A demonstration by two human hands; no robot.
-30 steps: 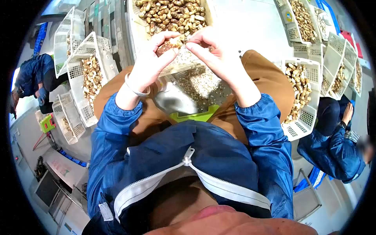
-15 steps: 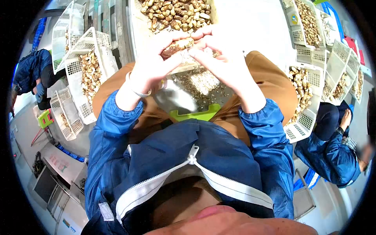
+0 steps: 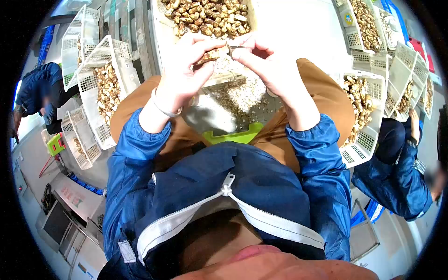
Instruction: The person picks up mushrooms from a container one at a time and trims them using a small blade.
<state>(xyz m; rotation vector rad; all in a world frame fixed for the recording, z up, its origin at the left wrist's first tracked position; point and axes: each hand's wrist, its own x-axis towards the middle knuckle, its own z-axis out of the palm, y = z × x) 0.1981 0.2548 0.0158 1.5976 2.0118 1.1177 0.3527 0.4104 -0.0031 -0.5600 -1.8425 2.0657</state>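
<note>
My left hand [image 3: 183, 70] holds a brown, knobbly mushroom-like piece [image 3: 209, 57] between thumb and fingers. Close beside it, the fingertips of my right hand [image 3: 268, 63] are pinched at the piece's right end; a thin dark thing shows between them, too small to name. Beyond both hands, similar brown pieces [image 3: 205, 17] fill the far part of a pale crate [image 3: 160, 35]. Pale scraps [image 3: 224, 67] lie in its near part, under my hands. Lower down, between my knees, more small scraps [image 3: 245, 99] are spread over a grey surface.
White perforated crates with brown pieces stand at left [image 3: 107, 93] and right [image 3: 358, 107]. A green curved edge [image 3: 235, 135] is between my thighs. One person in blue sits at far left [image 3: 39, 86], another at right [image 3: 396, 172]. Slats [image 3: 126, 32] lie left of the pale crate.
The brown piece has turned in my left hand, and less of it shows. My right fingers have opened out and closed to a pinch again. The right-hand person's arm has moved.
</note>
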